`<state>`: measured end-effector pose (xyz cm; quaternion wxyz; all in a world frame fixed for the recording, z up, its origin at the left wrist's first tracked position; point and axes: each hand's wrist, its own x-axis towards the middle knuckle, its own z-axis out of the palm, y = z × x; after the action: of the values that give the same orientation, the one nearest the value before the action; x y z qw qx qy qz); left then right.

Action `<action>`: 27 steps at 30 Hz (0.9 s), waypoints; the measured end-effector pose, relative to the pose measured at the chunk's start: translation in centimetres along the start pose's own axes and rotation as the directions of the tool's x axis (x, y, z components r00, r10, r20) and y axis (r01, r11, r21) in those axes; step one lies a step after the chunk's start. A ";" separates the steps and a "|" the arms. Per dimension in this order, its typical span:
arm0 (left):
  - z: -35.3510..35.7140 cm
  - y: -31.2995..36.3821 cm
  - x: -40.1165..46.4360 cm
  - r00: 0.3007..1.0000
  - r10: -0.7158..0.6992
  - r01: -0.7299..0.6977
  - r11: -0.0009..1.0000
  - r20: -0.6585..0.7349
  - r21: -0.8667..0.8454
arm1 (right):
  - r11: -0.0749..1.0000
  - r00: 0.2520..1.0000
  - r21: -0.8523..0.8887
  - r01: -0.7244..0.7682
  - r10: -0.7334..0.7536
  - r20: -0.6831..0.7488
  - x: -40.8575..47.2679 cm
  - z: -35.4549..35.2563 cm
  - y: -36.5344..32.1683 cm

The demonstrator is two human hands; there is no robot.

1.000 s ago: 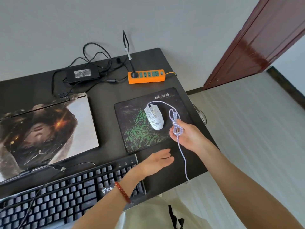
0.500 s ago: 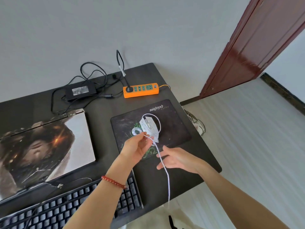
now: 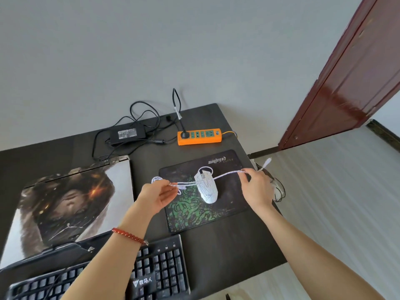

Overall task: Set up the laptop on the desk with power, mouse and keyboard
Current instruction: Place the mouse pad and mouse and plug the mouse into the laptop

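Note:
A white mouse rests on a dark green-patterned mouse pad. Its white braided cable is stretched above the mouse between both hands. My left hand pinches the looped end at the pad's left edge. My right hand grips the cable near its USB plug, which sticks out past the desk's right edge. A closed laptop with a picture on its lid lies at the left. A black keyboard sits at the front, partly under my left forearm.
An orange power strip with one black plug in it lies at the back of the black desk. A black power brick with tangled cords sits behind the laptop. A red-brown door stands at the right.
Both hands have moved apart, left to the left and right to the right, pulling the bunched cable out straight over the mouse. The plug end now points out past the desk's edge.

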<state>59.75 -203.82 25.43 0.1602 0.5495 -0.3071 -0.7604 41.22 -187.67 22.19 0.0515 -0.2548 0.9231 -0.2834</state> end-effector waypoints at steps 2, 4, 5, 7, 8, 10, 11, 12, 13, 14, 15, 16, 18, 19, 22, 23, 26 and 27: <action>0.2 0.5 -0.3 1.000 0.011 -0.007 0.989 -0.022 0.149 | 0.967 0.989 0.223 -0.120 0.097 0.111 1.1 0.4 -1.2; 0.2 1.2 -0.6 1.000 0.018 -0.013 0.952 -0.012 0.304 | 0.751 0.930 0.554 -0.359 0.242 0.275 2.5 0.3 -2.9; 0.2 1.7 -0.7 1.000 0.026 -0.022 0.937 -0.008 0.348 | 0.576 0.887 0.675 -0.461 0.295 0.355 3.2 0.2 -3.9; 0.2 2.9 -0.9 0.999 0.045 -0.040 0.928 -0.005 0.371 | 0.244 0.836 0.813 -0.529 0.317 0.449 4.4 -0.3 -5.8; 0.2 3.7 -0.9 0.998 0.057 -0.053 0.934 0.000 0.353 | 0.162 0.844 0.852 -0.499 0.313 0.435 4.9 -0.3 -6.7; 0.1 5.5 -1.0 0.994 0.100 -0.105 0.947 0.034 0.303 | 0.181 0.894 0.897 -0.403 0.286 0.344 6.1 -0.2 -8.6; 0.3 6.1 -1.1 0.990 0.125 -0.137 0.947 0.058 0.292 | 0.210 0.914 0.906 -0.367 0.263 0.309 6.4 -0.3 -9.2; 0.5 7.0 -0.9 0.985 0.156 -0.172 0.942 0.078 0.288 | 0.220 0.925 0.911 -0.350 0.238 0.298 6.9 -0.3 -10.1; 0.5 7.9 -0.7 0.978 0.186 -0.207 0.936 0.097 0.286 | 0.206 0.924 0.911 -0.358 0.217 0.314 7.4 -0.3 -11.0; 0.6 8.8 -0.4 0.972 0.206 -0.230 0.935 0.115 0.269 | 0.192 0.918 0.905 -0.379 0.201 0.342 7.9 -0.3 -11.6; 0.7 9.8 0.1 0.966 0.216 -0.243 0.944 0.139 0.224 | 0.196 0.911 0.896 -0.399 0.193 0.363 8.2 -0.2 -12.2; 0.7 10.7 0.6 0.962 0.216 -0.240 0.961 0.166 0.141 | 0.225 0.909 0.885 -0.408 0.188 0.372 8.5 0.0 -12.8; 0.4 12.4 1.9 0.961 0.201 -0.188 0.979 0.189 -0.083 | 0.295 0.913 0.865 -0.406 0.182 0.366 9.1 0.3 -13.6; 0.3 13.3 2.6 0.964 0.194 -0.162 0.971 0.183 -0.178 | 0.327 0.918 0.859 -0.395 0.173 0.356 9.4 0.5 -14.1; -0.6 14.9 5.2 0.975 0.171 -0.108 0.921 0.139 -0.373 | 0.349 0.930 0.862 -0.367 0.137 0.341 10.6 1.5 -15.9; -0.9 15.1 6.2 0.980 0.157 -0.091 0.903 0.125 -0.421 | 0.363 0.931 0.858 -0.364 0.129 0.341 11.1 1.8 -16.5; -2.1 14.9 8.5 0.989 0.098 -0.047 0.915 0.109 -0.400 | 0.488 0.941 0.818 -0.305 0.024 0.337 12.1 2.8 -18.1; -2.5 14.7 9.3 0.991 0.082 -0.041 0.933 0.103 -0.356 | 0.507 0.936 0.809 -0.297 -0.015 0.353 12.5 3.2 -18.6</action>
<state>57.51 -221.15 27.46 0.2620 0.4567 -0.1913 -0.8284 39.41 -208.67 30.34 0.3392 -0.1611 0.6617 -0.6490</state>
